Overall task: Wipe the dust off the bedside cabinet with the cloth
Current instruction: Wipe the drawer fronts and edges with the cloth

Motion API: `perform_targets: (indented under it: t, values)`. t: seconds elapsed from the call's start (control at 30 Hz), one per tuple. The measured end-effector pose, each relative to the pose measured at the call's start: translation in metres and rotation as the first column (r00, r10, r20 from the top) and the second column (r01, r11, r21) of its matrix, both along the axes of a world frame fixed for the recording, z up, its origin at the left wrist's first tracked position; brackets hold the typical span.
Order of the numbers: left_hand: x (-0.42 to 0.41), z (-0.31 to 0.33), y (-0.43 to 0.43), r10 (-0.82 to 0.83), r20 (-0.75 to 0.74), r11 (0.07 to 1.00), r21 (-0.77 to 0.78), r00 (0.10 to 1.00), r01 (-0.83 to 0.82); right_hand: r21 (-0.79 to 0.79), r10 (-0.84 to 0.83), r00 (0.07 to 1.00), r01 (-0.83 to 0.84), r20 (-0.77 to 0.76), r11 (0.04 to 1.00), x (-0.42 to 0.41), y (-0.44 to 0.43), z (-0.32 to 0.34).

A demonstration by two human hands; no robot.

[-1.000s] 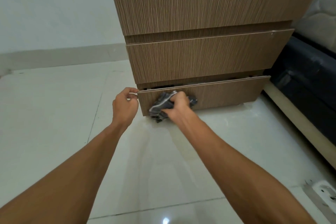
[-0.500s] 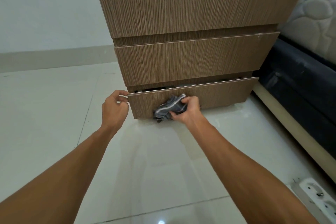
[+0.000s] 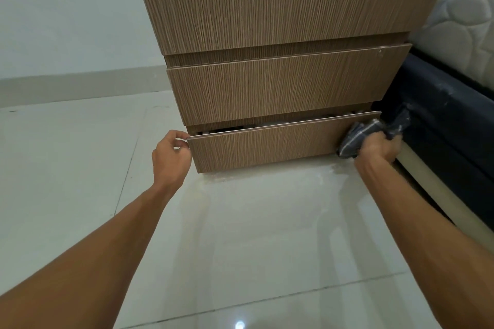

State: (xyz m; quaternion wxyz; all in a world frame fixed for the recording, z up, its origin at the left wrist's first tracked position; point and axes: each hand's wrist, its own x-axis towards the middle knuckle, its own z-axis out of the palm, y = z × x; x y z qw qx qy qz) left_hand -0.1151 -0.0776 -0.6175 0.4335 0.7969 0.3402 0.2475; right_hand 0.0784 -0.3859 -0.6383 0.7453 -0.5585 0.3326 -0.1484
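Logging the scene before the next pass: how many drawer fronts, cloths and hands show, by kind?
Drawer fronts: 2, middle drawer front and bottom drawer front, slightly open
Cloths: 1, grey cloth
Hands: 2, left hand and right hand
Total: 5

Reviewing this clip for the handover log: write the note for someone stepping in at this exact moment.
Left hand: pinching the left top corner of the bottom drawer, which stands slightly open.
Right hand: gripping the cloth, pressed against the drawer front's right end, beside the bed base.
Done: cannot tell from this frame how much of the bedside cabinet is wiped.
Left: check the upper fronts and drawer edges, then close the drawer.
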Motion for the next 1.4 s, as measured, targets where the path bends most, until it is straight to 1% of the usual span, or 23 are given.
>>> perform_targets:
  t: [0.07, 0.17, 0.2, 0.27, 0.33, 0.43, 0.5, 0.57, 0.67, 0.83, 0.9, 1.07, 1.13, 1.3, 1.4]
  values:
    - [0.000, 0.000, -0.001, 0.005, 0.000, 1.000, -0.003, 1.000, -0.005, -0.036, 0.102, 0.995, -0.101, 0.000, 0.994, -0.012, 0.027, 0.003]
    - [0.000, 0.001, -0.001, -0.002, -0.013, 1.000, 0.007, 1.000, 0.003, -0.065, 0.216, 0.973, -0.211, 0.085, 0.975, -0.046, 0.077, 0.007]
    - [0.000, 0.001, 0.000, -0.001, -0.017, 1.000, 0.006, 1.000, 0.001, -0.055, 0.250, 0.964, -0.245, 0.093, 0.968, -0.059, 0.092, 0.006]
    - [0.000, 0.002, 0.000, 0.003, -0.019, 1.000, 0.002, 1.000, -0.003, -0.026, 0.305, 0.952, -0.304, 0.017, 0.952, -0.085, 0.124, 0.000]
    - [-0.001, 0.002, -0.001, -0.006, -0.022, 1.000, 0.009, 1.000, 0.007, 0.108, 0.356, 0.933, -0.350, -0.044, 0.931, -0.105, 0.156, -0.011]
    - [-0.002, 0.002, 0.003, -0.020, -0.031, 1.000, 0.014, 0.999, 0.021, 0.391, 0.486, 0.867, -0.414, -0.106, 0.822, -0.123, 0.193, -0.017]
    - [-0.002, 0.000, 0.005, -0.021, -0.038, 1.000, 0.016, 0.999, 0.022, 0.484, 0.553, 0.826, -0.442, -0.107, 0.755, -0.128, 0.202, -0.012]
    - [-0.002, -0.002, 0.005, -0.013, -0.046, 1.000, 0.016, 0.999, 0.014, 0.529, 0.568, 0.817, -0.438, -0.104, 0.727, -0.127, 0.197, -0.002]
    - [-0.002, -0.004, 0.005, 0.006, -0.054, 1.000, 0.022, 0.999, -0.005, 0.552, 0.543, 0.834, -0.406, -0.103, 0.728, -0.109, 0.173, 0.007]
    - [-0.001, -0.005, 0.005, 0.013, -0.045, 0.999, 0.041, 0.999, -0.011, 0.489, 0.425, 0.899, -0.324, -0.108, 0.810, -0.071, 0.114, 0.023]
    - [0.000, -0.004, 0.003, 0.019, -0.034, 0.998, 0.053, 0.999, -0.017, 0.488, 0.372, 0.923, -0.282, -0.097, 0.826, -0.057, 0.091, 0.033]
    - [0.001, -0.005, -0.002, 0.057, -0.035, 0.996, 0.077, 0.998, -0.054, 0.466, 0.226, 0.974, -0.189, -0.024, 0.864, -0.031, 0.047, 0.054]
    - [0.002, -0.005, -0.003, 0.080, -0.038, 0.992, 0.100, 0.996, -0.076, 0.455, 0.189, 0.982, -0.177, 0.021, 0.873, -0.025, 0.033, 0.057]
    - [0.005, -0.005, -0.004, 0.128, -0.079, 0.983, 0.143, 0.989, -0.116, 0.456, 0.140, 0.975, -0.205, 0.173, 0.866, -0.027, 0.009, 0.065]
    - [0.008, -0.002, -0.005, 0.139, -0.100, 0.981, 0.147, 0.985, -0.123, 0.453, 0.149, 0.972, -0.218, 0.184, 0.864, -0.026, 0.001, 0.066]
